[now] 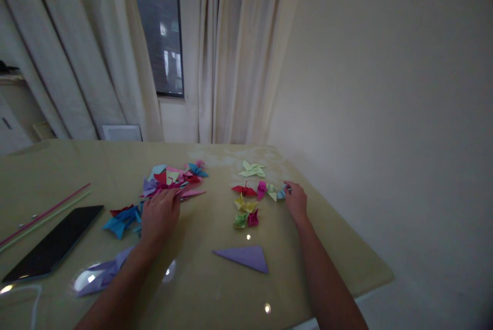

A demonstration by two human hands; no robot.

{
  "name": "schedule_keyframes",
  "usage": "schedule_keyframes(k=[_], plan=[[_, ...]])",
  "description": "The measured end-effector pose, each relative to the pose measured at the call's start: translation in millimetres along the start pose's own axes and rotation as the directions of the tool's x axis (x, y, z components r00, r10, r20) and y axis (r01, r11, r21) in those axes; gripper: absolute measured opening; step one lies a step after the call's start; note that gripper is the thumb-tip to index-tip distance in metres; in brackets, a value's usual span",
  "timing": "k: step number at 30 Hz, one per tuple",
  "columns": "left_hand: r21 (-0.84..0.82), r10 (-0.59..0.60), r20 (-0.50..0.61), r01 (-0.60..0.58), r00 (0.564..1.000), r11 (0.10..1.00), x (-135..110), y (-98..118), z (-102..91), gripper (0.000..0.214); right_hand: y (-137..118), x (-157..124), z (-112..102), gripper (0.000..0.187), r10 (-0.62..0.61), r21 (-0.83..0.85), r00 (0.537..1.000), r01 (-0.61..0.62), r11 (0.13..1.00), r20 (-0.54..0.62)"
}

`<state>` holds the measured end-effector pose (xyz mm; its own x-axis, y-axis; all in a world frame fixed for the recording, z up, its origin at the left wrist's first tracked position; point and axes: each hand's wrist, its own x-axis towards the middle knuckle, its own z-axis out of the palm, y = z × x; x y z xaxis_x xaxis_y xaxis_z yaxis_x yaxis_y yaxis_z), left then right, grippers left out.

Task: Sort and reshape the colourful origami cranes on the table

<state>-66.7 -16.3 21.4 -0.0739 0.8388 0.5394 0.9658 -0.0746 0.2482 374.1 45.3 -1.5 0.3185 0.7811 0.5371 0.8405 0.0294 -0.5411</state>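
Observation:
My left hand (pixel 159 214) lies palm down on the table, fingers stretched toward a heap of folded paper shapes (pixel 173 178) in pink, red, blue and lilac, its fingertips touching a pink piece (pixel 191 193). My right hand (pixel 296 200) rests further right with its fingers curled at a small blue folded piece (pixel 282 193). Between the hands sit small folded figures: a red one (pixel 244 190), a magenta one (pixel 262 189), yellow (pixel 245 204) and green ones (pixel 240 220). A purple paper triangle (pixel 244 257) lies flat close to me.
A dark tablet (pixel 54 243) lies at the left beside pink and green straws (pixel 44 214). Blue folded pieces (pixel 121 220) and a lilac sheet (pixel 102 273) lie near my left arm. A pale green pinwheel (pixel 252 169) sits at the back. The table edge (pixel 370 263) runs along the right.

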Motion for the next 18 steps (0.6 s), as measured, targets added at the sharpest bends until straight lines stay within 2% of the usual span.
schedule_keyframes(k=[2,5,8,10,13,16,18], plan=[[-0.231,-0.065,-0.022,0.058,0.998,0.971,2,4,0.9,0.043,-2,0,0,0.036,-0.004,-0.021,1.0,0.004,1.0,0.015],[-0.527,-0.141,0.012,0.126,0.99,0.841,2,14,1.6,0.045,-12,-1,-4,0.038,-0.025,-0.039,1.0,0.025,0.999,-0.008],[-0.707,-0.107,0.094,0.142,0.99,0.693,-2,27,0.3,0.046,-37,-10,-10,0.034,-0.143,0.024,0.984,0.146,0.989,-0.107],[-0.78,-0.044,0.149,0.145,0.988,0.609,-6,36,-1.7,0.044,-62,-21,-13,0.032,-0.244,0.139,0.958,0.266,0.954,-0.153],[-0.831,0.044,0.228,0.171,0.973,0.529,-14,49,-4.3,0.043,-102,-46,-13,0.031,-0.418,0.4,0.908,0.397,0.826,-0.038],[-0.845,0.094,0.277,0.196,0.956,0.498,-21,59,-4.6,0.044,-130,-69,-7,0.033,-0.554,0.592,0.819,0.374,0.714,0.15],[-0.849,0.123,0.306,0.212,0.944,0.484,-25,63,-3.7,0.044,-137,-77,-3,0.027,-0.565,0.647,0.801,0.326,0.689,0.199]])
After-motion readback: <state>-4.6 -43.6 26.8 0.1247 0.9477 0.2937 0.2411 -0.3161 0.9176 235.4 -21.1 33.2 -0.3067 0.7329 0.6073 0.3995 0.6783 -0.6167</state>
